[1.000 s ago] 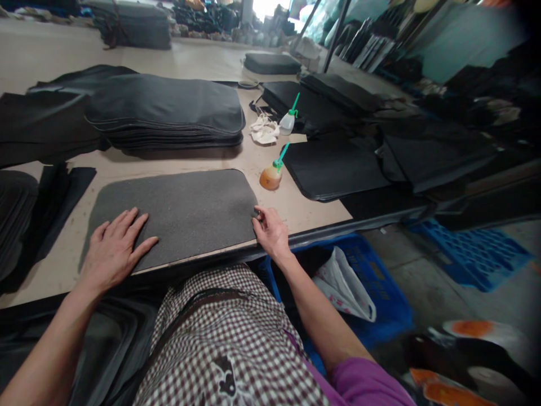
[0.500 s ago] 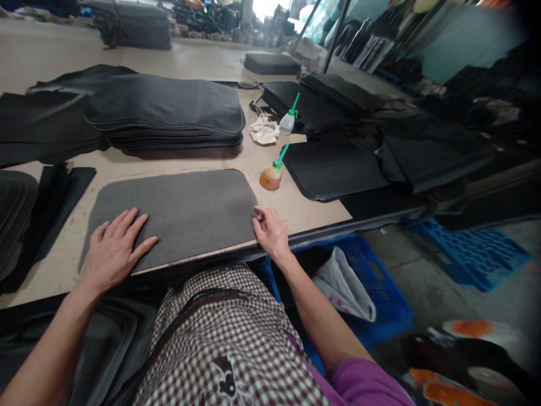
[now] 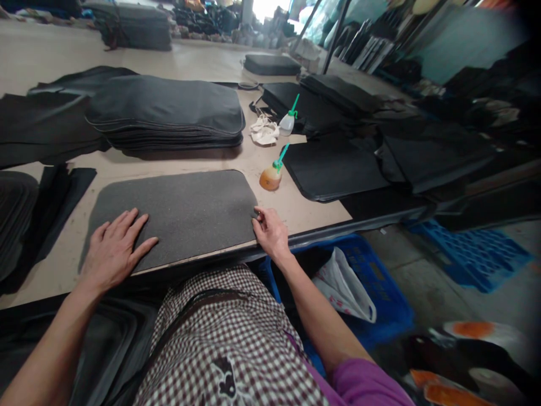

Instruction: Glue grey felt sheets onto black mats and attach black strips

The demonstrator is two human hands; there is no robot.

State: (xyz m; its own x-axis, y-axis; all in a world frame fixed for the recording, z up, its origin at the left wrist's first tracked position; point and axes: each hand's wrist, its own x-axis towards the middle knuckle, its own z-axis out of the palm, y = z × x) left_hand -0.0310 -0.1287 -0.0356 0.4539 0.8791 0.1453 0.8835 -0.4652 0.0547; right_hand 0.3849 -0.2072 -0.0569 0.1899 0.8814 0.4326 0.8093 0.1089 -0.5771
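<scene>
A dark grey flat panel (image 3: 190,211) with rounded corners lies on the table in front of me. My left hand (image 3: 114,245) rests flat on its left part, fingers spread, palm down. At the panel's right edge, my right hand (image 3: 271,230) is closed with thumb and forefinger pinching the rim. Just beyond that hand stands a squeeze bottle (image 3: 270,179) of amber liquid with a green spout. A second, whitish bottle (image 3: 287,124) stands farther back beside a crumpled white cloth (image 3: 264,131).
Behind the panel is a thick stack of black panels (image 3: 169,107). Black strips (image 3: 63,203) lie at the left, near another stack (image 3: 14,220). More black sheets (image 3: 333,166) cover the right side. Below the table edge sits a blue crate (image 3: 380,293) with a white bag (image 3: 344,287).
</scene>
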